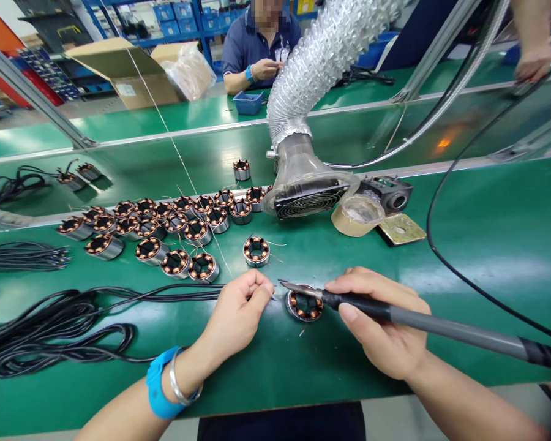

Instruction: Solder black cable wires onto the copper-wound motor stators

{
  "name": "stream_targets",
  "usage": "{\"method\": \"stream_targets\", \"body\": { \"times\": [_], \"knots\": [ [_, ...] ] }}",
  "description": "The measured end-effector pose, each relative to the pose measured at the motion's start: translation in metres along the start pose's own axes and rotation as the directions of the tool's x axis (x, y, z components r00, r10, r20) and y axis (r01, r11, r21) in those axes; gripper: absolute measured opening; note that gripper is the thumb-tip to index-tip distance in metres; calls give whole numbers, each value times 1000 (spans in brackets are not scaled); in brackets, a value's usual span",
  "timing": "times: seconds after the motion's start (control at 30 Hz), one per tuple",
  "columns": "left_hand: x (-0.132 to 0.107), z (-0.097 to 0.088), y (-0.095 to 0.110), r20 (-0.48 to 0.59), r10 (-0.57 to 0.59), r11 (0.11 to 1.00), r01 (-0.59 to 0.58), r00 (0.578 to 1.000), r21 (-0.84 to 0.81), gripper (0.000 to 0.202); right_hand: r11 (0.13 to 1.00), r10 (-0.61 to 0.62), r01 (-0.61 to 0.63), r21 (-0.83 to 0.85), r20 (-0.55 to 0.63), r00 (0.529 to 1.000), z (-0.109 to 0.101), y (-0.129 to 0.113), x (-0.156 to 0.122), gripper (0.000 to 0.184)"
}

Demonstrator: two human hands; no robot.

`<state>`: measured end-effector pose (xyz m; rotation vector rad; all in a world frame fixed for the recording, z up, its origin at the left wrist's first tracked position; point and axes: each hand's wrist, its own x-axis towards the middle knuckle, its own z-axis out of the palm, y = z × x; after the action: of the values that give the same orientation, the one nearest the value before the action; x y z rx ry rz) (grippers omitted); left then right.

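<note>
My right hand (386,324) is closed around a soldering iron (362,305), its tip pointing left over a copper-wound motor stator (305,313) on the green bench. Pinched between the thumb and fingers of my left hand (239,309) is the end of a black cable (179,295), with thin wire ends showing past the fingertips. The iron's tip is close to those wire ends; whether they touch I cannot tell. Another stator (256,251) stands just behind, with fine wires sticking out. The iron partly hides the near stator.
Several stators (175,263) stand grouped at the back left. Coiled black cables (59,324) lie on the left. A fume duct (298,122) with a fan, a tape roll (356,214) and a soldering stand (392,195) are behind. Across the bench sits a person (239,55).
</note>
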<state>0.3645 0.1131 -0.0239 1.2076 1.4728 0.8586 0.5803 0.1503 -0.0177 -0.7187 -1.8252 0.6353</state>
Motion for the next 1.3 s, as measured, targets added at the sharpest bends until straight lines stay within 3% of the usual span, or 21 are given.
{"method": "stream_targets", "body": {
  "times": [0.3,0.73,0.93,1.3],
  "knots": [
    [0,1,0,11,-1,1000,1,1000,1,26,999,-30,29,24,42,999,4,-4,4,20],
    [0,1,2,20,-1,1000,2,1000,-5,25,971,-237,237,12,82,968,8,-12,5,30],
    [-1,3,0,16,-11,1000,11,1000,6,25,974,-220,220,47,-7,975,6,-10,4,33],
    [-2,2,2,14,-12,1000,12,1000,2,25,975,-214,214,54,3,977,8,-9,5,32]
  ]
}}
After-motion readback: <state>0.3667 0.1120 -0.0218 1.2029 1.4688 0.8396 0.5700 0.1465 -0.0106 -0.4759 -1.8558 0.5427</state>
